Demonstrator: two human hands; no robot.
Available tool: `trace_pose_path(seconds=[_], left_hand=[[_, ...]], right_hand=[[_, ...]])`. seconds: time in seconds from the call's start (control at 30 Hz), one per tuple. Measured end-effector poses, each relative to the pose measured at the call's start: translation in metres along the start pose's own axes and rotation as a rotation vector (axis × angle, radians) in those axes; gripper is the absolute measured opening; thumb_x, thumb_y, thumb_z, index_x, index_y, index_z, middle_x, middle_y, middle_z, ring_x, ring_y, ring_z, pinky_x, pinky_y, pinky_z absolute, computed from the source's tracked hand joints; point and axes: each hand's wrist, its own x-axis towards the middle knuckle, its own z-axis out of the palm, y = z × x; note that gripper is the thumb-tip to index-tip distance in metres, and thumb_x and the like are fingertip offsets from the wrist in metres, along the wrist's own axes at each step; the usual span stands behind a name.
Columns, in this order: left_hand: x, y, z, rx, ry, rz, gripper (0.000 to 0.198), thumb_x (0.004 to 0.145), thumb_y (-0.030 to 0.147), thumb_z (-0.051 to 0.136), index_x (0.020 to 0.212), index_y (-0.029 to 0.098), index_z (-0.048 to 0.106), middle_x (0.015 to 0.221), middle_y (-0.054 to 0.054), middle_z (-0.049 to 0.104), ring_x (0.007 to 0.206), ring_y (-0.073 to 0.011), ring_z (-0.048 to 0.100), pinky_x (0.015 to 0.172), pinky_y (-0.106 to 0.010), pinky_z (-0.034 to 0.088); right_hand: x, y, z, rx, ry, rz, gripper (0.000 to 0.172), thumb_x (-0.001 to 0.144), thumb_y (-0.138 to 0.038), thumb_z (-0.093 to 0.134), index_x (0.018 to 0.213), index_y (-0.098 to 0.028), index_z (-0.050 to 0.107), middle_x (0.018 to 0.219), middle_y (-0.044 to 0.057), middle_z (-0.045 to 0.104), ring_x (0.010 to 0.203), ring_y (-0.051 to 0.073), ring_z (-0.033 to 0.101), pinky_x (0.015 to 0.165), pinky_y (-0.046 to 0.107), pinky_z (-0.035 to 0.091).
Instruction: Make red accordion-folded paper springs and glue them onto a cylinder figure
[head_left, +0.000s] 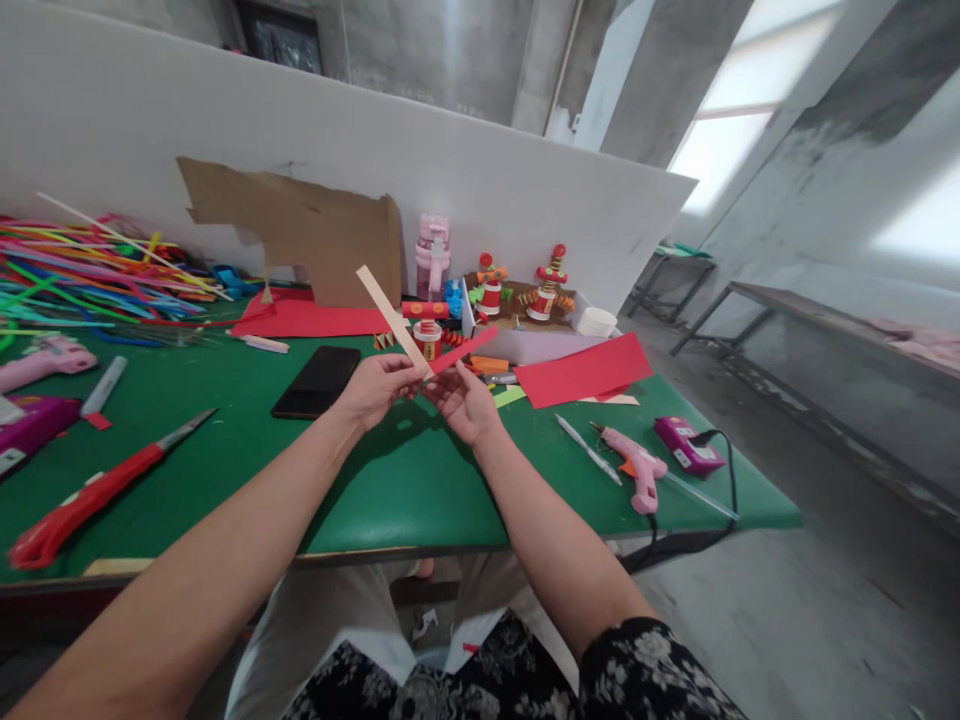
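Note:
My left hand (382,387) pinches the lower end of a cream paper strip (388,315) that slants up to the left. A narrow red paper strip (469,348) runs up to the right from the same spot, and the two strips meet in a V between my fingertips. My right hand (466,398) is closed around the lower part of the red strip, with the thumb raised along it. Whether the strips are joined cannot be seen. Just behind stands a small red and white cylinder (427,340). A black phone (317,382) lies left of my left hand.
Red-handled scissors (112,490) lie at the left on the green table (442,515). A pink glue gun (636,465), its cord, a white pen (589,450) and red paper (589,372) are at the right. Finished figures (547,285), a pink bottle (433,255) and cardboard (330,235) stand behind.

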Motion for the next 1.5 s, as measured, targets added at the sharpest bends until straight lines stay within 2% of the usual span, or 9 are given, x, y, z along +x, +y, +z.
trace_pose_path(seconds=[0.1, 0.2, 0.4, 0.57, 0.77, 0.9, 1.23, 1.5], left_hand=[[-0.002, 0.002, -0.001, -0.014, -0.031, -0.014, 0.036, 0.048, 0.036, 0.089, 0.067, 0.012, 0.071, 0.061, -0.003, 0.065, 0.051, -0.0095, 0.052, 0.052, -0.024, 0.038], [-0.002, 0.003, -0.002, -0.008, -0.056, -0.025, 0.036, 0.048, 0.037, 0.089, 0.065, 0.012, 0.07, 0.061, -0.003, 0.065, 0.051, -0.0093, 0.052, 0.052, -0.024, 0.038], [-0.002, 0.003, -0.002, 0.086, -0.058, 0.01, 0.038, 0.046, 0.04, 0.089, 0.065, 0.013, 0.07, 0.057, -0.001, 0.063, 0.047, -0.0085, 0.049, 0.049, -0.024, 0.037], [-0.002, 0.003, -0.001, 0.13, -0.043, 0.062, 0.035, 0.048, 0.041, 0.087, 0.062, 0.014, 0.069, 0.057, 0.0, 0.061, 0.045, -0.0086, 0.047, 0.047, -0.024, 0.036], [-0.003, 0.004, 0.0, 0.179, -0.019, 0.086, 0.033, 0.05, 0.042, 0.085, 0.061, 0.015, 0.068, 0.055, -0.001, 0.061, 0.044, -0.0093, 0.046, 0.045, -0.024, 0.037], [-0.003, 0.004, 0.001, 0.179, 0.002, 0.077, 0.035, 0.048, 0.042, 0.085, 0.061, 0.015, 0.068, 0.054, -0.001, 0.06, 0.044, -0.0087, 0.045, 0.044, -0.024, 0.036], [0.0, -0.002, -0.001, 0.145, 0.082, 0.008, 0.038, 0.043, 0.042, 0.087, 0.06, 0.013, 0.069, 0.053, -0.002, 0.062, 0.044, -0.0107, 0.049, 0.046, -0.024, 0.037], [0.001, -0.007, -0.004, 0.099, 0.068, -0.035, 0.032, 0.047, 0.038, 0.085, 0.063, 0.014, 0.072, 0.053, -0.004, 0.064, 0.041, -0.0114, 0.05, 0.041, -0.024, 0.037]], right_hand=[[-0.001, 0.001, -0.002, 0.027, -0.035, 0.024, 0.014, 0.085, -0.015, 0.062, 0.071, -0.017, 0.063, 0.063, 0.0, 0.07, 0.06, 0.012, 0.064, 0.08, 0.033, 0.059], [-0.001, 0.003, -0.003, 0.006, -0.03, -0.004, 0.017, 0.081, -0.008, 0.066, 0.07, -0.019, 0.06, 0.061, -0.003, 0.068, 0.057, 0.01, 0.063, 0.081, 0.031, 0.059], [0.0, 0.006, -0.005, -0.088, -0.029, -0.036, 0.015, 0.072, -0.015, 0.078, 0.067, -0.018, 0.064, 0.063, -0.004, 0.068, 0.057, 0.009, 0.063, 0.079, 0.027, 0.059], [0.0, 0.006, -0.006, -0.112, -0.015, -0.051, 0.02, 0.061, -0.022, 0.085, 0.069, -0.017, 0.068, 0.062, -0.003, 0.068, 0.058, 0.009, 0.063, 0.071, 0.023, 0.057], [-0.001, 0.004, -0.003, -0.176, 0.03, -0.05, 0.015, 0.06, -0.024, 0.083, 0.067, -0.019, 0.07, 0.062, -0.001, 0.069, 0.06, 0.011, 0.064, 0.068, 0.024, 0.057], [-0.002, 0.003, -0.001, -0.172, 0.067, -0.061, 0.022, 0.055, -0.023, 0.087, 0.067, -0.019, 0.069, 0.061, -0.001, 0.069, 0.058, 0.012, 0.064, 0.068, 0.027, 0.059], [0.0, 0.008, -0.001, -0.225, 0.067, -0.133, 0.024, 0.057, -0.03, 0.087, 0.068, -0.016, 0.072, 0.06, -0.001, 0.07, 0.056, 0.01, 0.063, 0.066, 0.025, 0.057], [-0.001, 0.009, 0.002, -0.306, 0.114, -0.216, 0.024, 0.057, -0.034, 0.085, 0.068, -0.017, 0.072, 0.055, -0.003, 0.065, 0.051, 0.009, 0.058, 0.063, 0.026, 0.056]])
